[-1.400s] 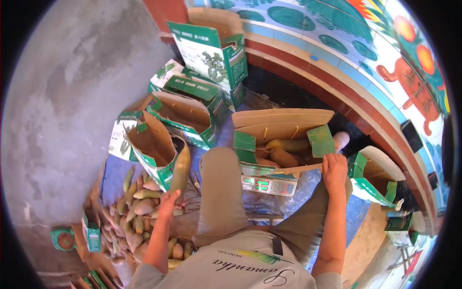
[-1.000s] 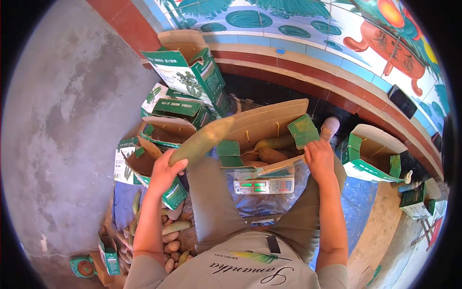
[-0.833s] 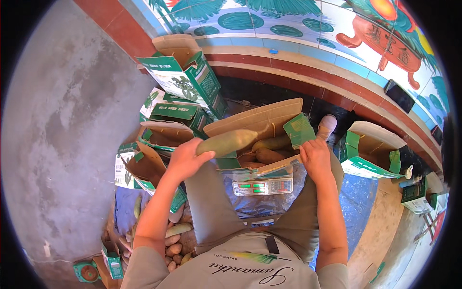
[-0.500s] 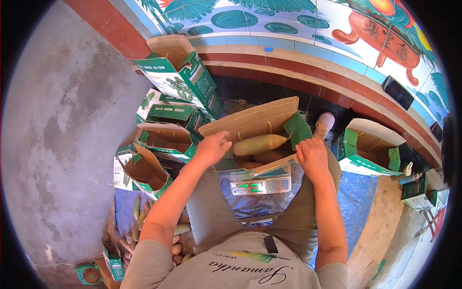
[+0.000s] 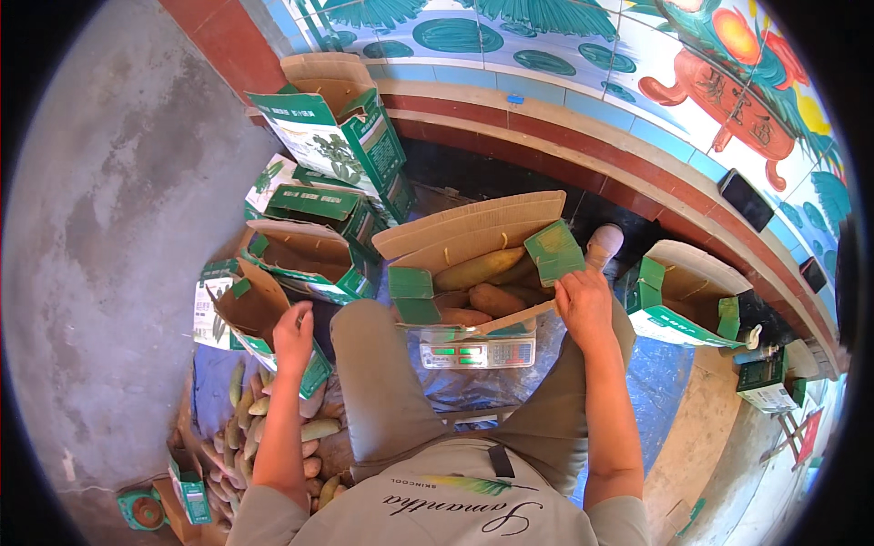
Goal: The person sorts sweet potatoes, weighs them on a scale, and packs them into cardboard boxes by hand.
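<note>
The open cardboard box [image 5: 473,264] sits on a small digital scale [image 5: 477,350] between the person's knees and already holds about 4 long yellow-green fruits [image 5: 480,269], so the filling looks partly done, with room left inside. The right hand [image 5: 584,305] is closed around the box's near edge by its green flap, steadying it. The left hand [image 5: 293,326] hangs loosely open and holds nothing, just above the heap of loose fruits [image 5: 273,428] on the ground that are not yet packed. To the left stand 3 or 4 more green-and-white printed boxes [image 5: 314,196], open and seemingly unfilled, and another one [image 5: 685,300] lies to the right. A painted mural [image 5: 728,82] in teal and orange runs along the wall.
</note>
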Available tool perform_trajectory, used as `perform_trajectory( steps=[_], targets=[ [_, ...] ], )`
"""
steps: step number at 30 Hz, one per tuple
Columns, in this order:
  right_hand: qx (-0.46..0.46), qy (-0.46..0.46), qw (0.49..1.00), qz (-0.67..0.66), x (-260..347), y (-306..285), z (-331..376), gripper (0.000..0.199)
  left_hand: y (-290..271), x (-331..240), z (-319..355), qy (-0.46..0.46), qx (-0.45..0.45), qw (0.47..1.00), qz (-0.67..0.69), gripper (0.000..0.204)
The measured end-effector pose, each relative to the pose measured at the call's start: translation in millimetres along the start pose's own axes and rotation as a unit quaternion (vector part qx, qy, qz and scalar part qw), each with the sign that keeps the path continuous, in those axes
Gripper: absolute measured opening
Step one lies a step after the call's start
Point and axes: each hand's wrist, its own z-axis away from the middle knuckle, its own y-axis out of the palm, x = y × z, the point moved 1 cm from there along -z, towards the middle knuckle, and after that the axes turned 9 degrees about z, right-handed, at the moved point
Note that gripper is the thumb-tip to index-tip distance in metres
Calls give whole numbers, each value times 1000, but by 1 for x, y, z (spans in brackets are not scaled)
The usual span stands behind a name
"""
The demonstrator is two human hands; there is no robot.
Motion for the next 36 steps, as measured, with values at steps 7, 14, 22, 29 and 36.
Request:
perform_trajectory(
  steps=[7, 14, 22, 29, 36],
  targets=[
    [-16, -8, 999, 31, 2, 2, -1, 13, 8, 177, 146, -157, 155, 951, -215, 29],
    [-63, -10, 998, 10, 15, 1, -8, 9, 18, 331, 318, -293, 306, 859, -288, 35],
    [-44, -5, 998, 54, 7, -2, 1, 8, 44, 271, 365, -445, 506, 710, -206, 48],
    [-28, -3, 997, 68, 0, 13, 5, 15, 53, 289, 461, -559, 134, 778, 254, 40],
    [48, -18, 991, 127, -23, -3, 7, 20, 72, 219, 400, -614, 323, 710, -122, 39]
  ],
)
